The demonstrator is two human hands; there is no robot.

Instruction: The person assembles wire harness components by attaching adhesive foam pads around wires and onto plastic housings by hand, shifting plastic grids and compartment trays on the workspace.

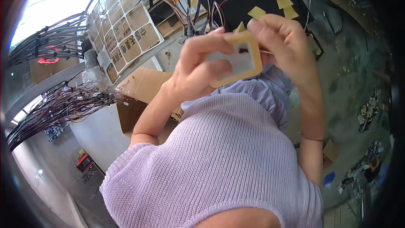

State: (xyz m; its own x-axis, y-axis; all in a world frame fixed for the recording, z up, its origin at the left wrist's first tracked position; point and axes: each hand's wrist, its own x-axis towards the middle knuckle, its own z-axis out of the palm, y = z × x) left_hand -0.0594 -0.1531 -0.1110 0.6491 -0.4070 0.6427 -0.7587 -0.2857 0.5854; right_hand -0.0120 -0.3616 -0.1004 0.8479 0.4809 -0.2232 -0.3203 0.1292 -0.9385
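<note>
My left hand [198,65] is closed on a yellow-rimmed frame [255,57], a rounded square with a pale, translucent middle and a small dark mark in it. Its thumb and fingers lie across the near side of the frame. At the frame's far right corner, my right hand [284,38] has its fingers bent and pinched together. What they hold, if anything, cannot be made out, as the hand is slightly blurred. A thin pale strand shows just below the right fingers. Beyond both hands hangs a bundle of cables [185,8].
A black surface [236,10] carries several yellow paper-like squares [284,2]. An open cardboard box [143,84] stands below my left forearm. Dark cables [63,105] hang at left near a printed panel [126,38]. Scraps [369,114] lie on the floor [337,84] at right.
</note>
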